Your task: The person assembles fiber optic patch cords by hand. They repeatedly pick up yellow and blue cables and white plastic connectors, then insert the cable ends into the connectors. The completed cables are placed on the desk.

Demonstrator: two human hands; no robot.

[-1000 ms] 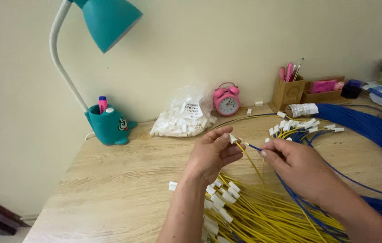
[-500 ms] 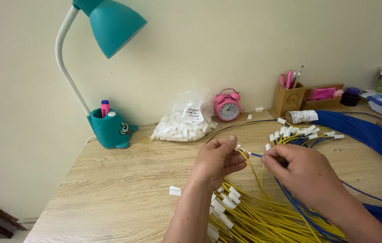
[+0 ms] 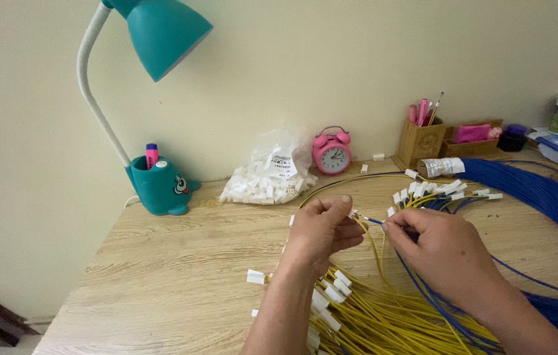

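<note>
Pinching blue wire [image 3: 372,221]: left hand [image 3: 321,231], right hand [image 3: 440,253]; yellow wires [image 3: 384,319] beneath; bare desk [image 3: 160,263] leftward.

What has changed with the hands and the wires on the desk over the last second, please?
The left hand and right hand have drawn slightly closer, still pinching a blue wire between them. The yellow wires, bag of connectors, lamp and alarm clock have stayed put.

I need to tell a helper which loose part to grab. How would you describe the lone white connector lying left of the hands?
Start at the teal desk lamp on the wooden table, then come toward the left hand. Just left of that wrist lies a small white connector. It sits alone on bare wood with no wire, unlike those on the yellow wires.
</note>
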